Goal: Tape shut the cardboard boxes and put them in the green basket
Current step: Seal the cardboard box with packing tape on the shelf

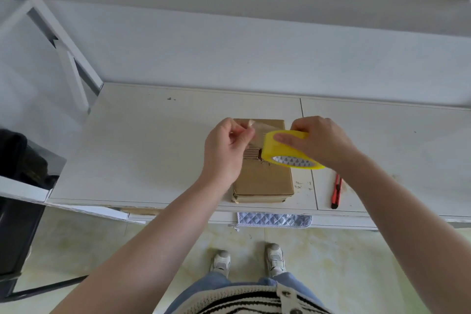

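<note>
Pinching the tape end with your left hand [227, 146] and gripping the tape roll [290, 149] with your right hand [323, 141], you have the cardboard box [265, 181] untaped, with no basket in view.

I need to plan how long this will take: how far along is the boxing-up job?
Early. Done: nothing looks finished; no strip is stuck on the flat brown cardboard box on the white table. In hand: the right hand grips the yellow roll of clear tape, while the left hand pinches its pulled-out free end above the box. Left: taping, cutting, likely with the red utility knife, and basketing; no green basket is visible.
</note>
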`<action>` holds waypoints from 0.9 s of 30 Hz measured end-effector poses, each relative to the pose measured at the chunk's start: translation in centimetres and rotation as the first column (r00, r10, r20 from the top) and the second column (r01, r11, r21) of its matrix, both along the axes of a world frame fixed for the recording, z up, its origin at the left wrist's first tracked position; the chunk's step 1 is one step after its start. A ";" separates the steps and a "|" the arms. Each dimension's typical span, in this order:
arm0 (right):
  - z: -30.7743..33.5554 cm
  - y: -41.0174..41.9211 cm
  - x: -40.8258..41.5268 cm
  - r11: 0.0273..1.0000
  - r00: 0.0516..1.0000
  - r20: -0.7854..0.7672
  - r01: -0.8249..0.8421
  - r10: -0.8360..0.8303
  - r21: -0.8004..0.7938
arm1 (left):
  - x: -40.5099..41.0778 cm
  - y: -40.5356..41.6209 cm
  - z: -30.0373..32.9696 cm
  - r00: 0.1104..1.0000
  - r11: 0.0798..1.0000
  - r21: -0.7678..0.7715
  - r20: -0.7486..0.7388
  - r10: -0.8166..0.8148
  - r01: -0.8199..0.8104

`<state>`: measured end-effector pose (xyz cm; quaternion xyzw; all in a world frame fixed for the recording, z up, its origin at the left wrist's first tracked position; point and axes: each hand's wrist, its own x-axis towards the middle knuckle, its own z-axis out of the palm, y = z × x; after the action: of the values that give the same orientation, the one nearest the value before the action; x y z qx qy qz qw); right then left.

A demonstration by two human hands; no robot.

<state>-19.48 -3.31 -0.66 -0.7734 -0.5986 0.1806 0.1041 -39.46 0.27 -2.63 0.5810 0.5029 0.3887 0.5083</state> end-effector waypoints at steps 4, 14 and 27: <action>0.5 1.1 0.3 0.996 0.982 -0.176 -0.079 0.070 -0.042 | -1.0 1.6 -3.2 0.985 0.969 -0.189 0.034 0.170 -0.160; -1.2 4.4 0.9 0.981 0.945 0.298 -0.083 0.133 -0.175 | -1.6 1.6 -10.7 0.936 0.804 -0.520 0.026 0.352 -0.288; -2.6 4.3 1.3 0.976 0.920 0.375 -0.036 0.116 -0.213 | -0.4 2.3 -12.0 0.908 0.657 -0.719 0.088 0.411 -0.227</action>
<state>-18.18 0.98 -3.29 -0.7763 -0.6158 0.0887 -0.1020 -39.89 2.58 -14.65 0.1973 0.6398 0.3233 0.6688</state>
